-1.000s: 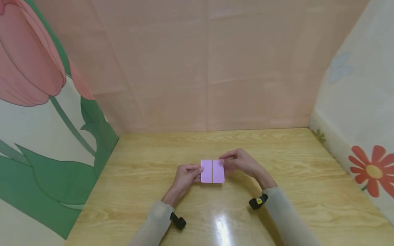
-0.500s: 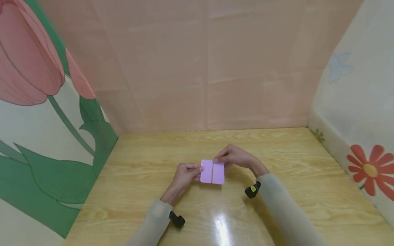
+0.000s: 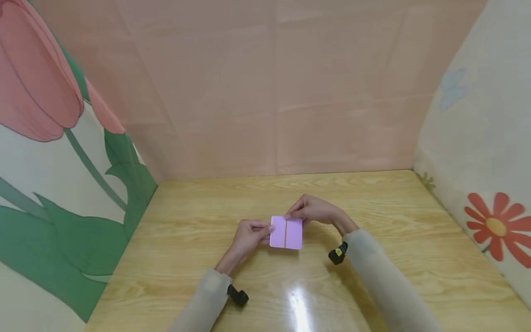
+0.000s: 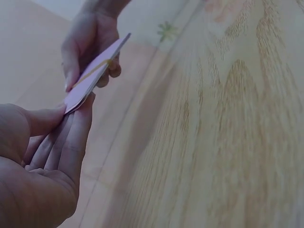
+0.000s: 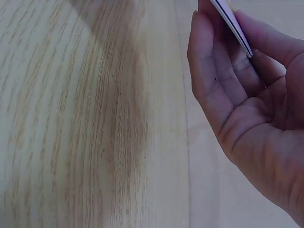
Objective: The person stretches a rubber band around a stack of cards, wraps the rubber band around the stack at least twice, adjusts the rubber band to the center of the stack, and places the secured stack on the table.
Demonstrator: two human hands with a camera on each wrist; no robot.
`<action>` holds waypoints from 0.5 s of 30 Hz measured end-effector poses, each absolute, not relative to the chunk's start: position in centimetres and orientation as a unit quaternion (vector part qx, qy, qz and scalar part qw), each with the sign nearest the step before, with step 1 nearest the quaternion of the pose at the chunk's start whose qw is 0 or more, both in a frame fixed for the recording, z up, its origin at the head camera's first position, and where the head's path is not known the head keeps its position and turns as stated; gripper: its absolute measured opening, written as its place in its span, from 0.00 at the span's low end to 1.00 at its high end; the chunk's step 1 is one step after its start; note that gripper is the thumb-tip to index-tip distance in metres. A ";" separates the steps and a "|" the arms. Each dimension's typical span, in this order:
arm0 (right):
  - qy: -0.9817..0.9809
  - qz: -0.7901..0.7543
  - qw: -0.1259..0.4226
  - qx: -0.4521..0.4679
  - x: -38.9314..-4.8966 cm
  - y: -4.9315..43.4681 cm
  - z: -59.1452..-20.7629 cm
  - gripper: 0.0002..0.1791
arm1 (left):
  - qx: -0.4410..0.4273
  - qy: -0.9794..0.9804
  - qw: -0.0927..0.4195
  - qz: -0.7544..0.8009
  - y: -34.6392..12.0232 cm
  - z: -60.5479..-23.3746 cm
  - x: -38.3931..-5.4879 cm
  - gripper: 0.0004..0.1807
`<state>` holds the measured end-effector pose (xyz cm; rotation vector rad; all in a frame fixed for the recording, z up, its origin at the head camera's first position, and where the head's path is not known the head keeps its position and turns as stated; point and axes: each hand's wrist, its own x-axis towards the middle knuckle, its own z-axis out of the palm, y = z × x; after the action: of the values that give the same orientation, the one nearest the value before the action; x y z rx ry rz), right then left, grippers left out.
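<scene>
A thin, square pink stack of cards [image 3: 294, 235] is held just above the table, with a narrow yellow-brown rubber band [image 3: 286, 234] running round its middle. My left hand [image 3: 247, 237] pinches the stack's left edge, thumb in front and fingers behind. From the far side, my right hand [image 3: 319, 210] grips the top edge, its thumb tip close to where the band crosses. Seen edge-on in the left wrist view, the card stack [image 4: 88, 88] shows thin layers. Only a corner of the stack [image 5: 236, 28] appears in the right wrist view, between right thumb and fingers.
The wood-grain table [image 3: 207, 198] spreads under both hands. A pink cloth backdrop [image 3: 274, 92] hangs behind it. Flower-printed panels stand at the left [image 3: 95, 230] and right [image 3: 456, 152]. Each sleeve cuff carries a small black camera.
My right hand has shifted left along the stack's top edge, its thumb moving from the right corner to near the band. The stack has tilted slightly; my left hand keeps its pinch.
</scene>
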<state>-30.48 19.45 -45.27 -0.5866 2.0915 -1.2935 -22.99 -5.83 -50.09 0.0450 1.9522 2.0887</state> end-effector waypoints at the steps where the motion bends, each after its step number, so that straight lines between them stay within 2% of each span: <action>1: 0.790 -0.486 0.303 -0.221 -30.4 19.4 -45.3 0.12 | 0.018 0.674 0.140 0.725 -5.8 -50.1 -22.9 0.14; 15: 0.795 -0.488 0.298 -0.203 -30.1 19.5 -45.6 0.12 | 0.028 0.671 0.145 0.727 -5.5 -49.8 -22.6 0.13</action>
<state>-30.14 19.46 -45.64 -0.5391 2.1118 -1.2960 -22.59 -5.53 -49.78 0.0796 1.9330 2.0947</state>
